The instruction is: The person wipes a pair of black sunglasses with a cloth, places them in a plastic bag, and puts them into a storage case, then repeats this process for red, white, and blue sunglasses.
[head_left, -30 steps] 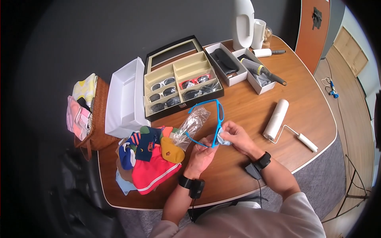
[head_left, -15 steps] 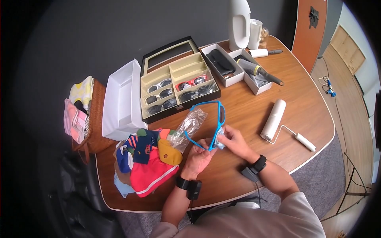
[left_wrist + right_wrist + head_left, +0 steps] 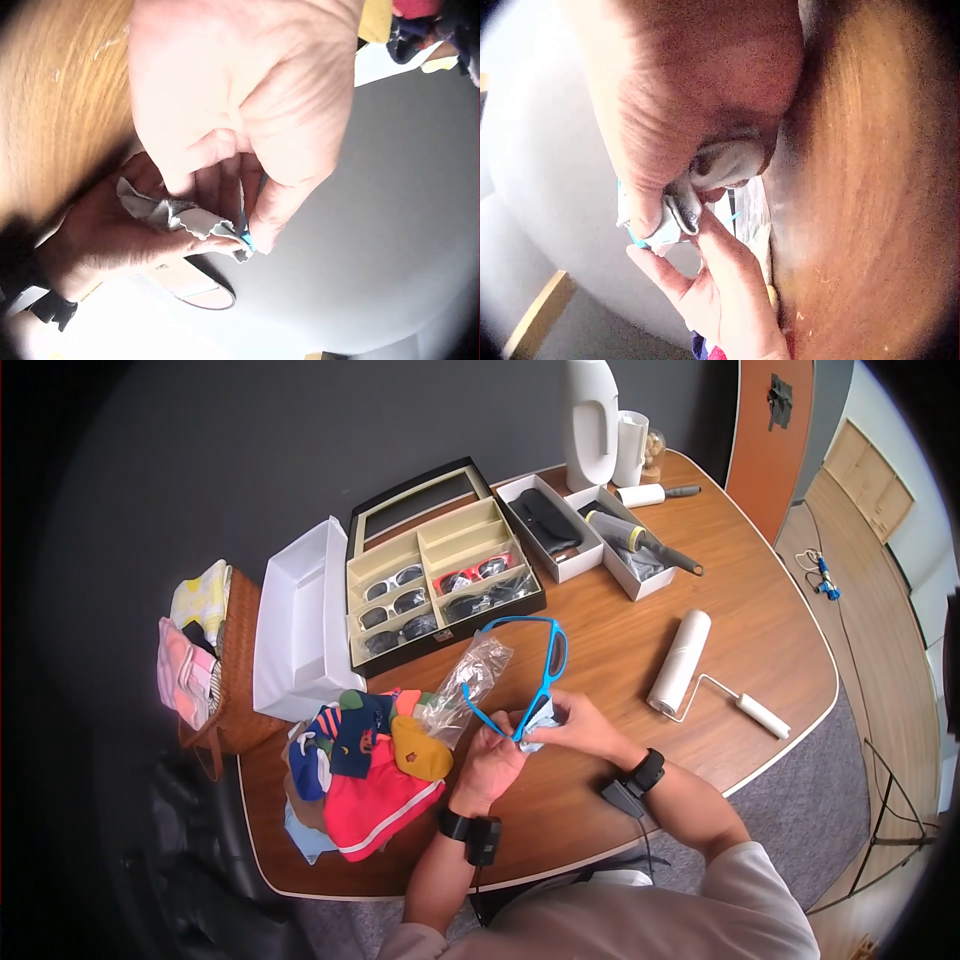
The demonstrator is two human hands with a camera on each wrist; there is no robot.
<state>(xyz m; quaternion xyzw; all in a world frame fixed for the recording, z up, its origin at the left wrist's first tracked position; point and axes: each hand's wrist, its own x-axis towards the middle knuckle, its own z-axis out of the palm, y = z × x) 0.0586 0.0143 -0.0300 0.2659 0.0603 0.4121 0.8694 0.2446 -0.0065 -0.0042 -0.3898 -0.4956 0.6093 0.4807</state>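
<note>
Blue-framed sunglasses (image 3: 547, 682) are held up over the table, arms unfolded toward the left. My left hand (image 3: 490, 770) pinches them at their near end between thumb and fingers. With my right hand (image 3: 588, 728) I grip a crumpled pale cloth (image 3: 541, 728), pressed against the near lens area. In the left wrist view the cloth (image 3: 201, 223) bunches between the two hands around a sliver of blue frame. The right wrist view shows the cloth (image 3: 731, 163) under the curled right fingers, which hide most of the glasses. A clear plastic sleeve (image 3: 465, 685) lies just behind the left hand.
A pile of socks and clothes (image 3: 375, 800) lies left of my hands. Behind stand a sunglasses display case (image 3: 480, 631), a white bin (image 3: 300, 635) and a wicker basket (image 3: 240, 650). A large lint roller (image 3: 682, 660) lies right; open boxes, one with a black pouch (image 3: 548, 520), stand farther back.
My right hand and the cloth have shifted toward the near end of the glasses. The view has turned slightly, so everything sits a little further left; the left hand keeps its hold.
</note>
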